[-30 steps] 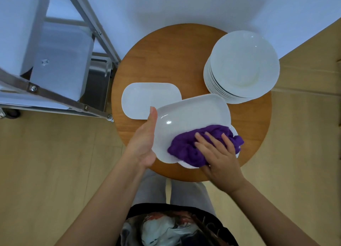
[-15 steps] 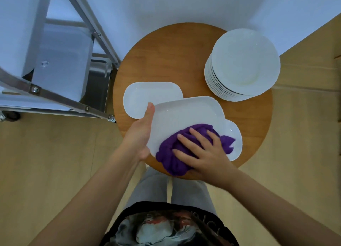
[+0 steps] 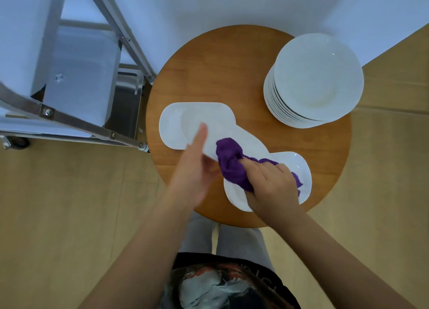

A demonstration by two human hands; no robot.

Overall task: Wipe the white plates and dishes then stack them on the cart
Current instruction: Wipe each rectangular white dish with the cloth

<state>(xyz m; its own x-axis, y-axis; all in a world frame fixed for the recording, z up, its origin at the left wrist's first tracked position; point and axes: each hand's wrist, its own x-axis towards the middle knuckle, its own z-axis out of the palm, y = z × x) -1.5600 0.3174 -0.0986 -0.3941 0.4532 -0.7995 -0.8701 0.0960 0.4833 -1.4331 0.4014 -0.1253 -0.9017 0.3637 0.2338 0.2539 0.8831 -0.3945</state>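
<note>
While our left hand point(image 3: 195, 169) holds a tilted dish point(image 3: 222, 132) over the round table point(image 3: 209, 76) and our right hand point(image 3: 271, 188) grips the purple cloth point(image 3: 232, 162) against it, two dishes and the plate stack point(image 3: 315, 76) wait, none visibly on the cart point(image 3: 76, 72).

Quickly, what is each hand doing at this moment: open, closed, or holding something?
Left hand: grips the edge of the held rectangular dish.
Right hand: holds the purple cloth against that dish.

Head view — steeply down, close
</note>
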